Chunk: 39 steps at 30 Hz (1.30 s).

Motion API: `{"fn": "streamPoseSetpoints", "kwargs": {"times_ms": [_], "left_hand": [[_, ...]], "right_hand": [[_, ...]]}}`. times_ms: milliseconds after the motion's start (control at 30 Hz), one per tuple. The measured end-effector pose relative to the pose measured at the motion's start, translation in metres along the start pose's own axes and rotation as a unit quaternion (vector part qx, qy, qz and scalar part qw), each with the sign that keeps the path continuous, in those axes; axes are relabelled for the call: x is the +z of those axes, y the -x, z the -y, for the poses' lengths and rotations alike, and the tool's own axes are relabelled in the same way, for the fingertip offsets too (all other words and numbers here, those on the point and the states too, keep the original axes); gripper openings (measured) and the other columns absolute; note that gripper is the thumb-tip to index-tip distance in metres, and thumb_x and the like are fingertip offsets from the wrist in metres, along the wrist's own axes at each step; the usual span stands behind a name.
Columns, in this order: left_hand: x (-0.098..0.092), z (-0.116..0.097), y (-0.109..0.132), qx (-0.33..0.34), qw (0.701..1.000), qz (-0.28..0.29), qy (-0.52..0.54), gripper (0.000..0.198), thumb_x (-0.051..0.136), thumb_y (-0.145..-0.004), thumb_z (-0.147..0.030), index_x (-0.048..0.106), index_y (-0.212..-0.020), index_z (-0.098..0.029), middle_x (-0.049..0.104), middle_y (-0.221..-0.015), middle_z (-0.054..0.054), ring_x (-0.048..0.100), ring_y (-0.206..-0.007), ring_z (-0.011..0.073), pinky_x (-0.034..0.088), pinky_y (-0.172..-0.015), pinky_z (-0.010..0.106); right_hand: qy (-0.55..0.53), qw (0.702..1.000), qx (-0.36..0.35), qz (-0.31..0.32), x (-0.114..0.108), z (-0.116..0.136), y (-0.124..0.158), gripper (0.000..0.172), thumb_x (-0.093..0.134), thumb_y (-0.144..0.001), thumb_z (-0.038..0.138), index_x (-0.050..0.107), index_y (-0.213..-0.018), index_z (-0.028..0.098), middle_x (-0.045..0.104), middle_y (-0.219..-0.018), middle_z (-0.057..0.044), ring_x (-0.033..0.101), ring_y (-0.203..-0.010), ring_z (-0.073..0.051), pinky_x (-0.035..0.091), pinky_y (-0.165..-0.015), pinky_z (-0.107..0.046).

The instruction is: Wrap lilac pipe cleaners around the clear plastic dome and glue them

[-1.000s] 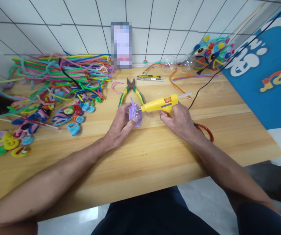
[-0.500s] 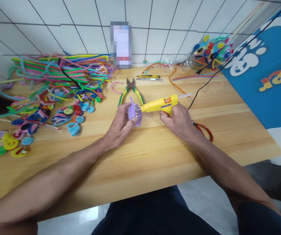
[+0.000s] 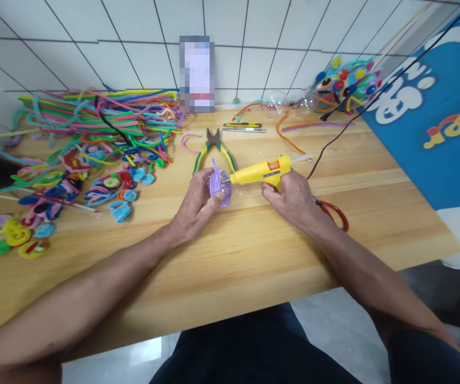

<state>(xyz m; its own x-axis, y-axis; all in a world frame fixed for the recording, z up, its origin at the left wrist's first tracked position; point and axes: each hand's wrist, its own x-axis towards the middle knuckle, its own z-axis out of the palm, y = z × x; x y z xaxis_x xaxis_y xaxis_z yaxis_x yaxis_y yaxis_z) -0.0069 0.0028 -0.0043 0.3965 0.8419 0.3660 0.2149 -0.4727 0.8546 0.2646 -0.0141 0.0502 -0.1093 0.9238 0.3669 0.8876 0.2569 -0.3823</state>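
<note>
My left hand (image 3: 198,205) is closed around a clear plastic ball (image 3: 227,197) with a purple pipe cleaner (image 3: 215,182) coiled against it, one end sticking up. In my right hand (image 3: 290,198) is a yellow hot glue gun (image 3: 262,172), its nozzle at the purple pipe cleaner; whether the tip touches cannot be made out. A clear glue stick (image 3: 302,157) juts from the back of the gun. Just behind the ball lie green-and-yellow pliers (image 3: 213,140), jaws pointing away. Red-handled scissors or cutters (image 3: 336,213) are partly hidden by my right wrist.
Bundled pipe cleaners (image 3: 105,117) and coiled pieces (image 3: 49,194) cover the table's left side. A phone (image 3: 197,74) leans on the tiled wall. Two craft knives (image 3: 244,127), clear balls (image 3: 275,104) and a decorated colourful ball (image 3: 348,85) lie behind. A black cord (image 3: 326,146) crosses the right.
Almost nothing differs. Both hands, the ball and the glue gun keep their places; the whole view has shifted very slightly.
</note>
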Motion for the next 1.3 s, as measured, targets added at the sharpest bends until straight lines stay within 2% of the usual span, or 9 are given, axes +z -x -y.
{"fn": "streamPoseSetpoints", "kwargs": {"times_ms": [233, 533, 733, 900, 1000, 1133, 1200, 1300], "left_hand": [[0.000, 0.002, 0.001, 0.005, 1.000, -0.002, 0.003, 0.056, 0.058, -0.111, -0.054, 0.044, -0.158, -0.028, 0.057, -0.152, 0.015, 0.058, -0.140, 0.0324, 0.048, -0.125, 0.060], [0.002, 0.001, 0.000, 0.002, 1.000, -0.004, 0.002, 0.056, 0.056, -0.111, -0.057, 0.044, -0.157, -0.028, 0.057, -0.152, 0.015, 0.057, -0.140, 0.0323, 0.050, -0.123, 0.059], [0.000, -0.001, 0.000, -0.002, 1.000, 0.005, -0.009, 0.057, 0.056, -0.111, -0.057, 0.042, -0.157, -0.026, 0.055, -0.151, 0.016, 0.057, -0.140, 0.0328, 0.048, -0.125, 0.062], [0.000, 0.001, 0.000, -0.001, 1.000, 0.000, -0.011, 0.057, 0.058, -0.110, -0.054, 0.043, -0.157, -0.026, 0.056, -0.148, 0.016, 0.057, -0.139, 0.0326, 0.046, -0.127, 0.063], [0.001, 0.003, 0.001, 0.001, 1.000, -0.007, -0.011, 0.054, 0.059, -0.110, -0.053, 0.045, -0.156, -0.027, 0.058, -0.147, 0.016, 0.058, -0.139, 0.0328, 0.047, -0.127, 0.064], [0.002, 0.004, 0.000, 0.014, 0.999, -0.021, -0.020, 0.052, 0.060, -0.110, -0.050, 0.047, -0.154, -0.027, 0.057, -0.149, 0.016, 0.059, -0.139, 0.0335, 0.047, -0.126, 0.066], [0.003, 0.004, 0.000, 0.023, 0.999, -0.024, -0.024, 0.051, 0.060, -0.109, -0.048, 0.047, -0.154, -0.027, 0.058, -0.148, 0.016, 0.059, -0.139, 0.0337, 0.049, -0.125, 0.065], [0.004, 0.003, -0.001, 0.033, 0.999, -0.024, -0.028, 0.051, 0.061, -0.108, -0.047, 0.048, -0.153, -0.027, 0.059, -0.145, 0.015, 0.060, -0.136, 0.0332, 0.051, -0.122, 0.064]], "right_hand": [[-0.003, 1.000, -0.011, -0.006, -0.002, 0.000, 0.000, 0.005, 0.060, -0.087, 0.022, 0.065, -0.088, 0.022, 0.070, -0.077, -0.008, 0.064, -0.073, -0.024, 0.047, -0.068, -0.036], [-0.014, 1.000, -0.019, -0.005, -0.001, -0.001, 0.003, 0.005, 0.062, -0.084, 0.019, 0.064, -0.086, 0.022, 0.070, -0.079, -0.008, 0.064, -0.074, -0.024, 0.048, -0.068, -0.036], [-0.033, 0.999, -0.012, -0.032, 0.005, -0.004, 0.003, 0.001, 0.063, -0.086, 0.022, 0.065, -0.086, 0.023, 0.070, -0.079, -0.008, 0.064, -0.075, -0.024, 0.049, -0.070, -0.036], [-0.083, 0.995, 0.023, -0.049, -0.008, -0.009, -0.005, 0.014, 0.069, -0.093, 0.037, 0.066, -0.086, 0.024, 0.070, -0.080, -0.006, 0.067, -0.077, -0.025, 0.054, -0.074, -0.038], [-0.099, 0.988, 0.070, -0.091, -0.031, -0.030, -0.016, 0.025, 0.072, -0.095, 0.049, 0.070, -0.098, 0.025, 0.075, -0.090, -0.006, 0.070, -0.087, -0.027, 0.058, -0.082, -0.041], [-0.053, 0.977, 0.159, -0.134, -0.064, -0.085, -0.029, 0.032, 0.069, -0.097, 0.052, 0.073, -0.112, 0.024, 0.079, -0.106, -0.010, 0.072, -0.098, -0.030, 0.060, -0.091, -0.046], [-0.020, 0.971, 0.194, -0.136, -0.072, -0.115, -0.032, 0.031, 0.066, -0.099, 0.048, 0.073, -0.118, 0.025, 0.080, -0.113, -0.012, 0.072, -0.104, -0.031, 0.060, -0.095, -0.048], [0.047, 0.953, 0.277, -0.116, -0.069, -0.149, -0.034, 0.036, 0.065, -0.099, 0.040, 0.073, -0.128, 0.020, 0.079, -0.127, -0.018, 0.072, -0.119, -0.035, 0.057, -0.105, -0.050]]}}
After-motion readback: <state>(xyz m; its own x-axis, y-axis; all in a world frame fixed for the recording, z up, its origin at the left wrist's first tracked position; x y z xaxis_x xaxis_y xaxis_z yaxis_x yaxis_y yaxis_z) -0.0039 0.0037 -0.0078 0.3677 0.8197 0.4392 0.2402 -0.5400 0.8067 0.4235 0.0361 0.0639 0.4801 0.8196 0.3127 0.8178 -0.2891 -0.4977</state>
